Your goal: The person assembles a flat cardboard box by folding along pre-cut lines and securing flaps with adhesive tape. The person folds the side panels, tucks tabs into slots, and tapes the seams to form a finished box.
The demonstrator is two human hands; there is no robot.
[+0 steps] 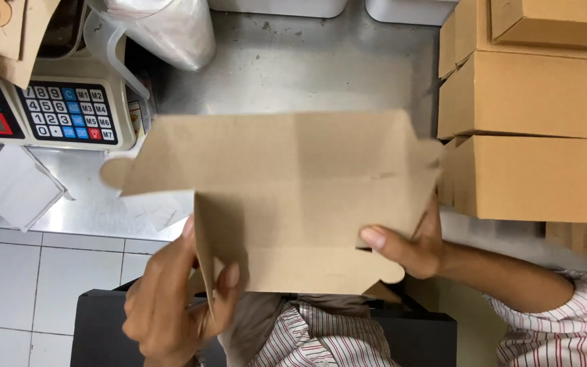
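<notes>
A flat-cut brown cardboard box blank (287,183), partly folded, is held above the steel table's near edge. My left hand (171,299) pinches its lower left flap, thumb on the inner face and fingers behind. My right hand (409,245) grips the lower right side, thumb lying on the inner panel and fingers hidden behind the card. A rounded tab sticks out at the blank's left end and another at its lower right. My striped shirt shows below.
Folded brown boxes (521,136) are stacked at the right on the steel table (293,61). A weighing scale with a keypad (69,112) stands at the left, a clear plastic jug (164,30) behind it, white paper (15,187) below. Loose cardboard pieces (1,34) lie top left.
</notes>
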